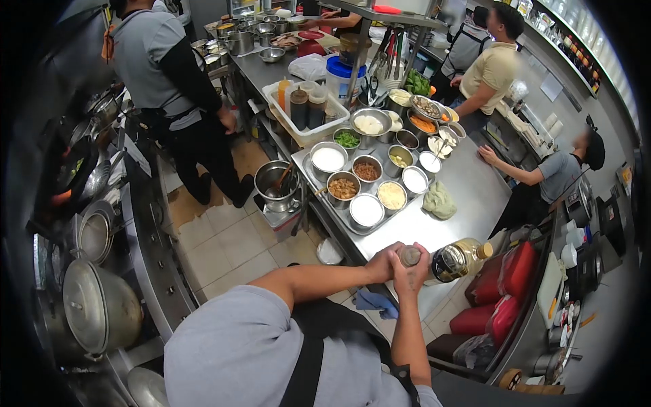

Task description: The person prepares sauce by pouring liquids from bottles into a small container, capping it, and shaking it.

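Note:
My left hand (384, 264) and my right hand (412, 273) come together at the table's near corner, both closed around a small round-topped greyish-brown object (409, 255). Its lower part is hidden by my fingers, so its kind is unclear. Just right of my right hand is a bottle of yellowish liquid (468, 254) with a dark label and tan cap. Beyond my hands, a metal tray (359, 229) carries several steel pots, among them a pot of white powder or liquid (367, 211) and a pot of pale shredded food (392, 195). A crumpled green cloth (439, 201) lies on the steel table (468, 186).
Left across the aisle runs a stove line with a large lidded pot (102, 308). A steel pot with a ladle (277, 184) stands beside the table. Red containers (502, 275) sit at right. Several co-workers stand around, one (553, 180) at the table's right side.

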Tool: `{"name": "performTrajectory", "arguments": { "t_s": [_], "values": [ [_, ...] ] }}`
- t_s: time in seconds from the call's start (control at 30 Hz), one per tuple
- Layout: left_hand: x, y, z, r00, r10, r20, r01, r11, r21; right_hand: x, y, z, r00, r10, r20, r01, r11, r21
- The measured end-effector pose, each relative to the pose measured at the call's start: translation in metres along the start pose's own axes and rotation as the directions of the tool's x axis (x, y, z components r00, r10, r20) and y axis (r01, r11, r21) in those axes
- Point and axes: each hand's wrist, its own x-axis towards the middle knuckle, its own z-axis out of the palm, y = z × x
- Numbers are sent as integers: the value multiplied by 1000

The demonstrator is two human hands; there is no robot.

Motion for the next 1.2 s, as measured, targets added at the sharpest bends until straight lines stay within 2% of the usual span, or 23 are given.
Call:
{"name": "performTrajectory", "arguments": {
  "t_s": [0.03,0.13,0.2,0.27,0.33,0.37,0.4,0.47,0.5,0.53,0.6,0.67,0.77,0.83,0.93,0.97,1.0,1.03,1.07,1.13,1.2],
  "values": [
    [2,-11,-4,1000,-4,13,4,1000,15,-1,-12,-7,999,2,51,0,999,-44],
    [7,25,-43,999,-2,55,2,1000,1,-9,-33,-21,998,-60,-4,60,996,73],
    [14,64,-81,999,23,41,-24,1000,13,-8,-41,-43,987,-154,-54,155,988,14],
    [32,78,-119,999,48,14,-49,999,16,-10,-61,-57,982,-138,-133,135,990,-28],
    [54,84,-165,994,107,-32,-104,990,95,-9,-49,-62,955,-67,-288,79,996,31],
    [66,82,-188,978,173,-120,-155,977,147,-11,-49,-64,935,36,-354,-8,997,80],
    [78,80,-211,950,241,-197,-202,959,201,-10,-50,-65,916,-4,-402,30,998,59],
    [106,65,-258,909,251,-332,-232,968,96,-11,-63,-60,859,77,-507,-22,993,115],
    [120,63,-285,891,261,-370,-231,965,125,-13,-60,-59,830,106,-547,-31,989,145],
    [133,61,-311,870,274,-409,-230,961,155,-16,-60,-58,804,101,-586,-74,995,71],
    [158,42,-351,743,396,-540,-194,899,392,-20,-62,-56,758,80,-647,-165,984,-71],
    [167,48,-383,726,410,-552,-71,844,532,-21,-64,-54,722,113,-683,-224,972,-76],
    [189,-12,-421,673,425,-605,-186,889,418,-19,-62,-56,668,170,-725,-259,966,-13],
    [186,-25,-428,630,405,-663,-139,899,416,-11,-50,-64,676,166,-718,-298,952,-61],
    [186,-47,-435,663,321,-676,-6,905,424,0,-34,-65,657,184,-731,-311,949,-41],
    [186,-58,-437,646,316,-695,64,885,461,8,-51,-58,639,167,-751,-339,937,-80],
    [184,-69,-447,688,383,-616,164,746,646,12,-56,-57,646,186,-741,-329,943,-50],
    [183,-75,-445,675,362,-644,288,674,680,13,-45,-60,633,174,-754,-365,926,-93],
    [182,-76,-442,650,352,-673,413,579,702,15,-36,-60,632,163,-758,-322,944,-65],
    [185,-60,-436,669,147,-728,607,457,650,19,-28,-60,605,149,-783,-368,923,-109],
    [186,-63,-436,683,101,-724,611,465,641,21,-25,-62,618,135,-774,-410,896,-171]
  ]
}}
